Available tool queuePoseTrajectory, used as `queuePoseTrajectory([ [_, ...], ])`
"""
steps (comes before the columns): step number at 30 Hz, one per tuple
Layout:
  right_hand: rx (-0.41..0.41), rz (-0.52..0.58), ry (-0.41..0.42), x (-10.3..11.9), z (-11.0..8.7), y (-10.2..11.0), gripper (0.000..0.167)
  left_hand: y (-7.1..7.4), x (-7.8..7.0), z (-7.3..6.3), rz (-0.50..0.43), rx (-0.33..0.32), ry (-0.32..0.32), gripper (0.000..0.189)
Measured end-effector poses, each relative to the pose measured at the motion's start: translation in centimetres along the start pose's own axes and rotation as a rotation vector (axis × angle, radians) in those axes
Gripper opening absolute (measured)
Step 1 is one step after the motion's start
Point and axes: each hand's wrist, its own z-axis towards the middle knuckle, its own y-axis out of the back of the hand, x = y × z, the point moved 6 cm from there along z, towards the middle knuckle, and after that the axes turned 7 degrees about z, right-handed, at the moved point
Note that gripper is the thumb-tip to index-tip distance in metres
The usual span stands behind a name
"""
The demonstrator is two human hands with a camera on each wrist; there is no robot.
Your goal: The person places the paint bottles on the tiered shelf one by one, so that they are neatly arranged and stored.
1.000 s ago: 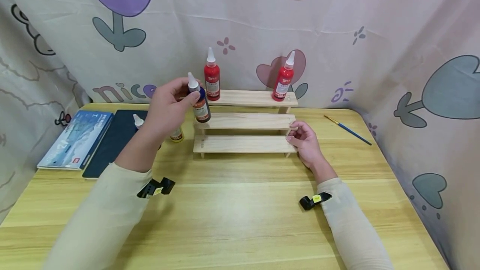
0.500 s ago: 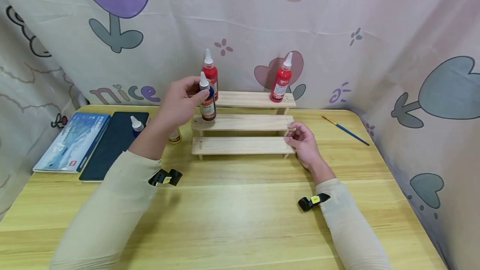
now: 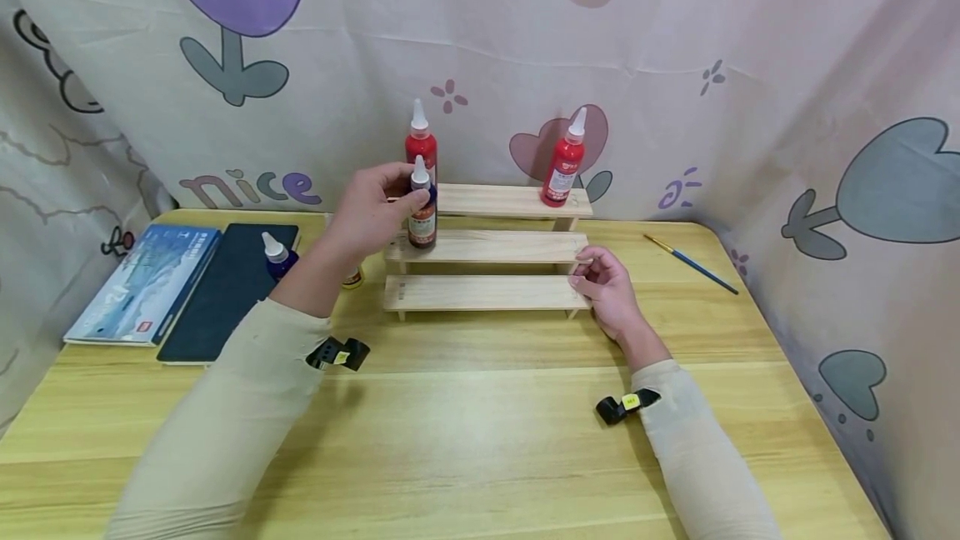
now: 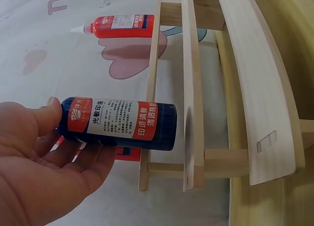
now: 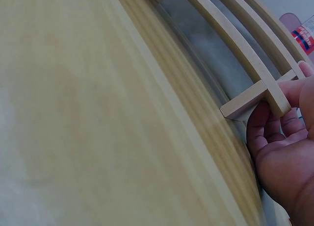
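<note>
A printed curtain (image 3: 487,40) stands behind and beside the work area. The wooden tabletop (image 3: 480,440) extends in front of it. A three-tier wooden rack (image 3: 487,293) stands on the tabletop, near its rear edge, with boards rising in steps toward the curtain. At the far left lie a light blue book (image 3: 142,286) and, just beside it, a dark notebook (image 3: 225,298).

The left hand (image 3: 372,211) pinches the dark blue bottle (image 3: 422,227) near its top, between thumb and fingers. The right hand (image 3: 609,294) grips the right end of the lowest board with its digits curled around it.

The dark blue bottle is upright at the left end of the middle board; the left wrist view shows a narrow gap beneath its base. Two red bottles (image 3: 562,173) stand upright on the top board, one at each end; the left one is partly hidden. A second blue bottle (image 3: 277,258) and a yellow bottle (image 3: 353,279) are partly concealed by the left arm. A slim paintbrush (image 3: 692,263) lies on the tabletop, right of the rack.
</note>
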Motion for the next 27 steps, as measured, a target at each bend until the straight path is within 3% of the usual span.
queuePoseTrajectory([
  [10,0.004,0.015,0.008,0.1,0.0,-0.1,0.042,-0.3,0.5,0.2,-0.032,0.024,-0.003,0.035],
  [27,-0.002,-0.003,0.006,0.0,-0.1,0.0,0.039,-0.2,1.8,0.1,-0.050,0.003,0.041,0.044],
])
